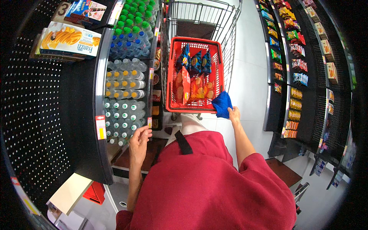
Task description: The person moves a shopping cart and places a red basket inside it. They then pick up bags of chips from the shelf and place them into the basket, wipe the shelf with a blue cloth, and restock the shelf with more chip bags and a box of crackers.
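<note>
My right hand (235,113) grips one corner of a blue cloth (222,105), which hangs over the near right corner of a red plastic basket (198,110). That basket rests on a black wire shopping cart (231,49) and holds several dark blue snack bags (196,62) and orange-red snack bags (186,86). Raised beside the shelf edge on the left, my left hand (140,139) has its fingers slightly curled and holds nothing. Close to it stand rows of clear bottles with white and green caps (133,117).
Bottles with yellow caps (133,84), blue caps (129,44) and green caps (138,20) fill the left shelf. Boxed snacks (69,40) lie on a black shelf. Along the right stand shelves of small snack packets (299,64). A brown board (283,171) lies low at right.
</note>
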Tool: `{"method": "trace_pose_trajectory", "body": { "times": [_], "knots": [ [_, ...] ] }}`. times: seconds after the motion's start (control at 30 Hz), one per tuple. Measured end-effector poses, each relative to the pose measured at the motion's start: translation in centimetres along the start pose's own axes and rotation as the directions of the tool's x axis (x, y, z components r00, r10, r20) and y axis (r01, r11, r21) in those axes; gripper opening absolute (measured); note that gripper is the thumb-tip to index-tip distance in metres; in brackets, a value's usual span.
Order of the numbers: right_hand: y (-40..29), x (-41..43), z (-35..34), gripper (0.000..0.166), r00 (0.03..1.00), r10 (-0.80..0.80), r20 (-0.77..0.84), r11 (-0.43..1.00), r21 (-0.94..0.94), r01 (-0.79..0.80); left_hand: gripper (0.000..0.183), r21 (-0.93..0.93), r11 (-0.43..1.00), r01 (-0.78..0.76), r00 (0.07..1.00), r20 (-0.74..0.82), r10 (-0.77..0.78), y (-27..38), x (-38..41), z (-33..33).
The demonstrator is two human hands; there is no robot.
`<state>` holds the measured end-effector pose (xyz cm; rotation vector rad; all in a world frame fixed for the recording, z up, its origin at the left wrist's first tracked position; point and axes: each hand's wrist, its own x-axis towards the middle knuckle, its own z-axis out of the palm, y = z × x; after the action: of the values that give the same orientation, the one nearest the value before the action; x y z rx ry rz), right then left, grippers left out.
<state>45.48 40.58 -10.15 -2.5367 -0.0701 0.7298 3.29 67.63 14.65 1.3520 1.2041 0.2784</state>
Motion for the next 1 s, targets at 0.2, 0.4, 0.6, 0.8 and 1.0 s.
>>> {"method": "trace_pose_trajectory", "body": {
  "times": [0.2,0.4,0.6,0.8,1.0],
  "knots": [
    [5.0,1.8,-0.6,0.035,0.942,-0.261,-0.212,0.935,-0.300,0.192,0.031,0.018,0.999,-0.034,0.997,-0.073,0.036,0.1,-0.1,-1.5],
    [-9.5,-4.0,0.5,0.019,0.945,-0.321,0.053,0.945,-0.050,0.324,0.026,0.055,0.998,-0.033,0.992,-0.116,0.039,-1.5,-0.5,-1.0],
    [-19.1,-7.2,7.8,0.047,0.680,-0.607,0.411,0.665,-0.205,0.718,0.028,0.111,0.993,-0.040,0.994,-0.099,0.051,-0.3,-1.7,-0.2],
    [-20.9,-5.0,14.2,0.057,0.677,-0.609,0.413,0.573,-0.361,0.735,0.027,0.158,0.987,-0.013,0.982,-0.186,0.043,-0.2,-3.8,-0.9],
    [-18.9,-2.1,16.9,0.037,0.697,-0.558,0.450,0.634,-0.312,0.708,0.027,0.131,0.991,-0.032,0.965,-0.254,0.064,-1.6,-5.4,-1.3]
  ]
}}
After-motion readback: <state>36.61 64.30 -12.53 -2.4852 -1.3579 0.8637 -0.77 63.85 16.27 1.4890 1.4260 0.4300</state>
